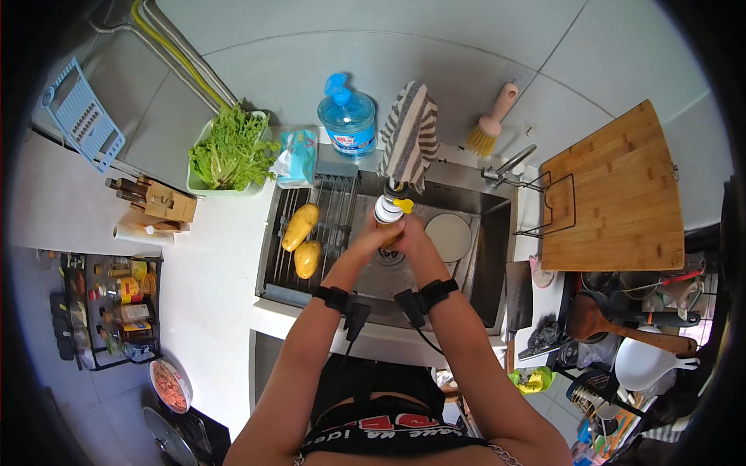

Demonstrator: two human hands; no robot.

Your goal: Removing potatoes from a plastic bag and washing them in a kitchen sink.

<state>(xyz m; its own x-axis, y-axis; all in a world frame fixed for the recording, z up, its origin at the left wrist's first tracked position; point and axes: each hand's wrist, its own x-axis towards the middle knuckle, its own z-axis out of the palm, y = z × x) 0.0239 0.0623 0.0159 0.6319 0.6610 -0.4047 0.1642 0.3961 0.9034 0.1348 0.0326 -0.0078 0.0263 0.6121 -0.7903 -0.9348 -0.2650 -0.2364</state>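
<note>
Both of my hands are together under the white faucet head (pixel 388 209) with its yellow lever, above the stainless steel sink (pixel 373 285). My left hand (pixel 376 236) and my right hand (pixel 412 233) close around a yellowish-brown thing, probably a potato; the faucet head and fingers hide most of it. Two peeled-looking yellow potatoes (pixel 301 227) (pixel 307 260) lie on the drying rack (pixel 280 271) at the sink's left. A round white plate (pixel 448 237) lies in the sink to the right of my hands. A striped cloth (pixel 410 134) covers the faucet's upper part.
Behind the sink stand a blue soap bottle (pixel 348 125), a tissue pack (pixel 298 157) and a tub of leafy greens (pixel 230 151). A knife block (pixel 169 200) is at left. At right are a wooden cutting board (pixel 618 198), a cleaver (pixel 518 297) and a second tap (pixel 507 169).
</note>
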